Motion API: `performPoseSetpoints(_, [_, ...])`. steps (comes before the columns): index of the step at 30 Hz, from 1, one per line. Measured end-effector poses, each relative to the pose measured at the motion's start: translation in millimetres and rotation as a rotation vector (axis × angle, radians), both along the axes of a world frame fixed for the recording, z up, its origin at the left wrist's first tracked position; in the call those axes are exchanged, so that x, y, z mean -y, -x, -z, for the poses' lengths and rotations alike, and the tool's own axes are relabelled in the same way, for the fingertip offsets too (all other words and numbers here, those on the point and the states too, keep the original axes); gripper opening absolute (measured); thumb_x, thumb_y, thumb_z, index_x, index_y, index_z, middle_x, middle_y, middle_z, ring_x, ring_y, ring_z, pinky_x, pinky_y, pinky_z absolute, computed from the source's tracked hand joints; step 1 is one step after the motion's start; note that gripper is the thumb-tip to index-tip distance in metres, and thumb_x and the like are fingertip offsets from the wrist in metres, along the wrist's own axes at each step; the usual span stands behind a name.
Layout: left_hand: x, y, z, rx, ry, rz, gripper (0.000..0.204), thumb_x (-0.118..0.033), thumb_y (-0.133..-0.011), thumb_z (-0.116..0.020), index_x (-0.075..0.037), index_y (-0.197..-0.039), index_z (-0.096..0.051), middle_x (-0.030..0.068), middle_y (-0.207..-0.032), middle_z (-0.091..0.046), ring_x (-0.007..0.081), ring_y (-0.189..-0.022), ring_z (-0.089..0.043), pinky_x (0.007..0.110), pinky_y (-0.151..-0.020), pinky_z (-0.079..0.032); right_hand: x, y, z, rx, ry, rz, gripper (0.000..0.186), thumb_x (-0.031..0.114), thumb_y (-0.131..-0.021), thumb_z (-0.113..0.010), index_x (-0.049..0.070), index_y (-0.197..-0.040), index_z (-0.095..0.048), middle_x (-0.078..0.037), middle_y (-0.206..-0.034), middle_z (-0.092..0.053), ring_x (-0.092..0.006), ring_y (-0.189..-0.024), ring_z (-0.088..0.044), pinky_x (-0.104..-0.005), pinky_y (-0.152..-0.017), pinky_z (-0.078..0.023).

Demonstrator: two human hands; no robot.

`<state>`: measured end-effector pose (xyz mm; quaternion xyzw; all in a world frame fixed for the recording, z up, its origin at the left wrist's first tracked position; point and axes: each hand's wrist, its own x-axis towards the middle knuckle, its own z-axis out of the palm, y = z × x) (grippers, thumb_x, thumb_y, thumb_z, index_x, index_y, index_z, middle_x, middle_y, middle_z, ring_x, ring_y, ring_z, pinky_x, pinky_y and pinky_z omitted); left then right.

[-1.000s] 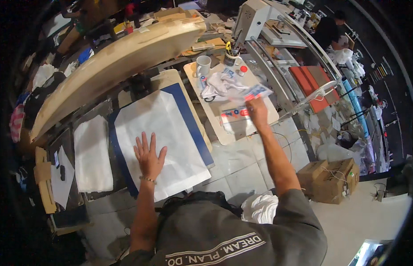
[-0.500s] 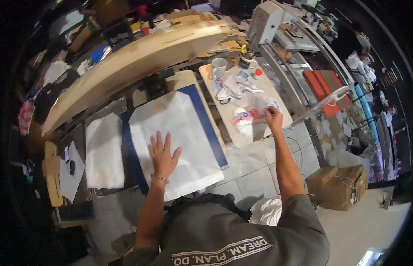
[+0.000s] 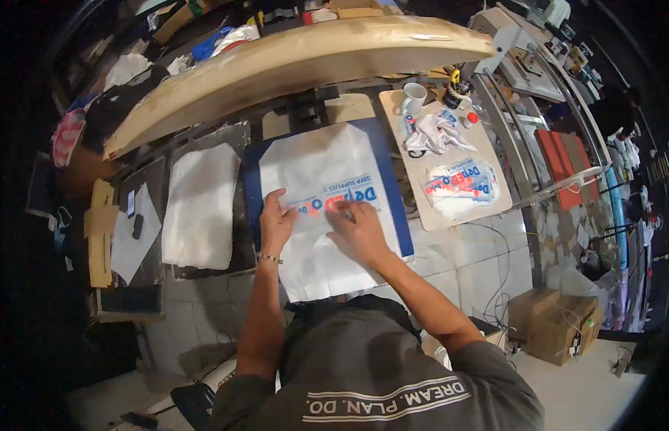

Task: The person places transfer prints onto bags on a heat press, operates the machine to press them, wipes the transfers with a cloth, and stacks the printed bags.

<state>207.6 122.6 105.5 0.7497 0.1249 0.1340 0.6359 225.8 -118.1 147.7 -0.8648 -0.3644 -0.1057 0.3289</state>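
Note:
A clear film strip [image 3: 357, 188] with blue and red print lies over a white bag-like sheet [image 3: 327, 251]. That sheet is spread on a dark blue backing [image 3: 393, 188], which shows along both of its sides. My left hand [image 3: 275, 224] has thumb and forefinger curled at the strip's left end. At the strip's lower edge, right of its middle, my right hand [image 3: 360, 231] bends its fingers onto it; the fingertips are partly hidden. More printed film pieces [image 3: 460, 188] are on the small pale board [image 3: 436, 219] to the right.
A long padded beam [image 3: 298, 61] spans the far side. The pale board also bears a crumpled white cloth [image 3: 439, 135], a white mug [image 3: 413, 97] and a pen cup [image 3: 457, 95]. Left stands a white-covered platen [image 3: 200, 208]. Cardboard boxes [image 3: 554, 323] sit on the floor, right.
My right hand has come from the pale board to the white sheet, where a printed film strip now lies. My left hand has gone from flat to curled. The view has shifted.

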Motion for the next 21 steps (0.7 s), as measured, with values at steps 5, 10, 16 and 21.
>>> performPoseSetpoints(5, [0.0, 10.1, -13.5, -0.074, -0.238, -0.045, 0.052, 0.003, -0.085, -0.076, 0.001, -0.133, -0.057, 0.0032, -0.085, -0.061, 0.0103, -0.074, -0.06, 0.028, -0.065, -0.052, 3.7, -1.1, 25.7, 0.002, 0.121, 0.064, 0.054, 0.035, -0.089, -0.076, 0.012, -0.137, -0.064, -0.021, -0.149, -0.052, -0.0459, -0.143, -0.04, -0.0608, -0.119, -0.028])
performPoseSetpoints(10, [-3.2, 9.3, -9.1, 0.191, -0.465, -0.216, 0.049, -0.005, -0.082, -0.081, 0.0, -0.128, -0.062, 0.0109, -0.086, -0.065, 0.0196, -0.067, -0.063, 0.034, -0.066, -0.054, -0.5, 0.5, 17.0, 0.04, 0.068, 0.042, 0.051, 0.029, -0.089, -0.075, 0.011, -0.135, -0.065, -0.023, -0.146, -0.054, -0.0456, -0.14, -0.043, -0.0589, -0.118, -0.031])
performPoseSetpoints(16, [-34.0, 14.7, -3.7, -0.054, -0.301, -0.199, 0.044, -0.012, -0.083, -0.083, 0.0, -0.122, -0.067, 0.0144, -0.102, -0.067, 0.023, -0.085, -0.068, 0.034, -0.072, -0.056, 32.5, -23.2, 4.0, 0.134, -0.053, 0.378, 0.042, 0.019, -0.09, -0.073, 0.006, -0.129, -0.066, -0.025, -0.133, -0.057, -0.0439, -0.121, -0.055, -0.0557, -0.102, -0.042])
performPoseSetpoints(21, [-24.1, 6.4, -14.9, 0.007, -0.553, -0.166, 0.045, -0.017, -0.08, -0.086, -0.001, -0.119, -0.069, 0.0137, -0.101, -0.065, 0.0278, -0.089, -0.067, 0.039, -0.076, -0.056, 53.9, -45.1, 17.6, -0.199, -0.178, 0.428, 0.033, 0.007, -0.093, -0.067, 0.002, -0.125, -0.066, -0.022, -0.116, -0.058, -0.0398, -0.109, -0.057, -0.0467, -0.096, -0.047])
